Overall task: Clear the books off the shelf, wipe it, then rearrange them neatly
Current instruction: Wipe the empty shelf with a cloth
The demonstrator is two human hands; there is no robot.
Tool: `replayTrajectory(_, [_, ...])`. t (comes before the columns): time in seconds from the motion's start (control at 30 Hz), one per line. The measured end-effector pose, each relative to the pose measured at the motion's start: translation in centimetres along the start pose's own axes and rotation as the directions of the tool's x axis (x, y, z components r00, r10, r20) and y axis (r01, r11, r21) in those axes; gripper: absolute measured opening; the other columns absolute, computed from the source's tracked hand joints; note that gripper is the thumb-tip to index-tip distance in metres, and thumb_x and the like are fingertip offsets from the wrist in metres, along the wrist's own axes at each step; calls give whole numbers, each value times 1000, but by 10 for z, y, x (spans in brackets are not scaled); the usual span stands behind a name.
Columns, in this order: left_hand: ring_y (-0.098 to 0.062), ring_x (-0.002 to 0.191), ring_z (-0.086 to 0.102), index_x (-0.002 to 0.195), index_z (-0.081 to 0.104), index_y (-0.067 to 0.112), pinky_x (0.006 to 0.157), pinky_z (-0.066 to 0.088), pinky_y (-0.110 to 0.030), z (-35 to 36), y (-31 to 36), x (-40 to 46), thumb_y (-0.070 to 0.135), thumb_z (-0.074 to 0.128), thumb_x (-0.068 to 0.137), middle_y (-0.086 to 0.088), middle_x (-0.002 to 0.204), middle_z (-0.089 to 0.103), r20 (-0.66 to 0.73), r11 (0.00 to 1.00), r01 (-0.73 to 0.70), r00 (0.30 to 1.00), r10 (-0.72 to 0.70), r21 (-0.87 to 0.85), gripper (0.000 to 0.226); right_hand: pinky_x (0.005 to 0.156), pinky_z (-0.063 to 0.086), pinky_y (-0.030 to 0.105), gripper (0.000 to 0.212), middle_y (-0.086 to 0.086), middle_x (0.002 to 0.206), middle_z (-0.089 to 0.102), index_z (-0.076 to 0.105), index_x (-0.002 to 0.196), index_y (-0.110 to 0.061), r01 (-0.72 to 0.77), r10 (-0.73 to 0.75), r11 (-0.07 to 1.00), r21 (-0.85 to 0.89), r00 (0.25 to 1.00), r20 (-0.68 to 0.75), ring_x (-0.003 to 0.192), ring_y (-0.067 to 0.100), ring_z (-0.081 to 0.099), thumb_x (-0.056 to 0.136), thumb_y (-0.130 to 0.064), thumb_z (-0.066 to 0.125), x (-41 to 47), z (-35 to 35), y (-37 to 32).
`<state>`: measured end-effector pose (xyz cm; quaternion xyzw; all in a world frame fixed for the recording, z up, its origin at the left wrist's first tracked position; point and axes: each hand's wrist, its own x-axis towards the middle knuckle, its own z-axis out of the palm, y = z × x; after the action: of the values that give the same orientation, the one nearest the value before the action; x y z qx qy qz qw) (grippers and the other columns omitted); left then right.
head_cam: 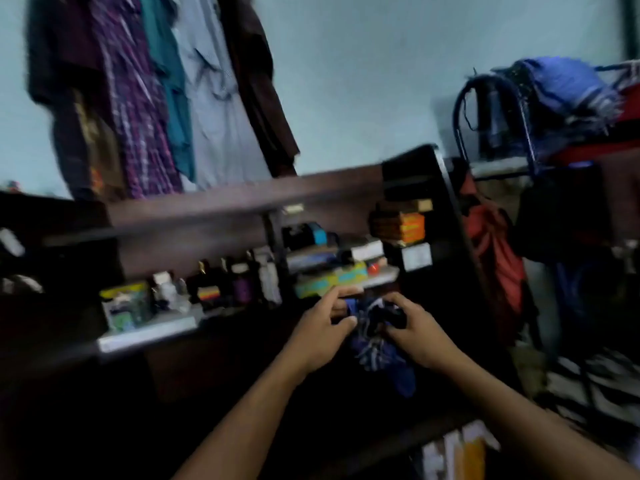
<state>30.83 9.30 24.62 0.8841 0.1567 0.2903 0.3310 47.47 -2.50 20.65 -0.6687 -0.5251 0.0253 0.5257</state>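
A dark wooden shelf unit [221, 206] fills the middle of the head view, blurred by motion. Stacked books [332, 277] lie flat in its right compartment, with an orange and brown stack [401, 226] above them to the right. Just below the books, my left hand [322, 336] and my right hand [415, 336] both grip a bunched blue and white striped cloth [377, 351] between them. Its lower end hangs down past my wrists. More books or papers [457, 452] show on a lower level at the bottom.
Small bottles and jars [221, 285] and a colourful box [126, 304] stand on the left compartment's pale ledge [149, 332]. Clothes [156, 91] hang on the wall above. A cluttered rack with a blue cloth [568, 88] and a red garment [495, 258] stands to the right.
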Motion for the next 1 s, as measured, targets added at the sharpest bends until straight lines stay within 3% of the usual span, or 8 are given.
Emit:
replayTrajectory(0.13, [-8,125,56,142,50,32,97,43,-18,62,-108,-26,20,66,97,0,138,58,90,982,167,980,-175,89,49,88,51,43,36,10,111,58,55,123,-21,-214,289,846,-489,954,82,103,33,62,88,-15,61,-28,17,118])
replayTrajectory(0.2, [-9,130,51,144,46,36,101,41,-22,76,-158,-25,28,67,96,4,142,54,117,973,203,970,-215,110,52,94,48,46,45,14,123,53,47,135,-22,-257,428,716,-649,896,117,114,40,58,95,-41,52,-29,34,165])
replayTrajectory(0.3, [-16,135,44,150,37,39,109,39,-33,79,-231,-6,44,63,97,7,149,43,130,948,221,958,-255,230,59,118,27,47,89,14,159,33,32,153,-31,-315,576,531,-787,815,62,147,38,30,85,-87,21,-30,64,213])
replayTrajectory(0.4, [-26,145,36,157,27,33,115,35,-45,76,-293,13,66,50,94,-2,162,32,58,893,219,963,-262,392,75,122,13,46,78,9,169,13,25,158,-29,-332,552,466,-820,834,-24,155,33,10,95,-74,24,-25,77,226])
replayTrajectory(0.57, [-26,153,23,161,12,36,118,24,-51,78,-314,19,69,40,96,-1,170,11,15,850,289,944,-329,440,78,124,11,49,111,7,170,9,22,158,-28,-334,573,490,-806,819,9,156,30,6,67,-90,4,-5,82,225])
replayTrajectory(0.77, [-26,145,36,155,33,32,116,29,-46,83,-309,17,75,30,94,3,164,32,43,757,296,919,-392,582,75,120,10,57,64,11,162,29,39,150,-24,-253,449,534,-807,894,17,153,34,9,100,-64,32,5,95,234])
replayTrajectory(0.9, [-22,121,56,126,55,37,91,48,-40,72,-305,42,78,36,92,9,133,55,74,673,218,923,-378,707,57,101,24,51,54,8,126,65,62,125,-25,-42,342,277,-960,938,58,126,34,40,100,-60,29,13,71,228])
replayTrajectory(1.0, [-21,95,64,94,61,34,66,43,-32,66,-319,53,65,48,94,12,100,56,-41,694,192,973,-227,694,34,98,39,44,56,9,130,58,60,132,-24,-80,433,289,-954,899,56,124,32,45,101,-60,31,37,47,245])
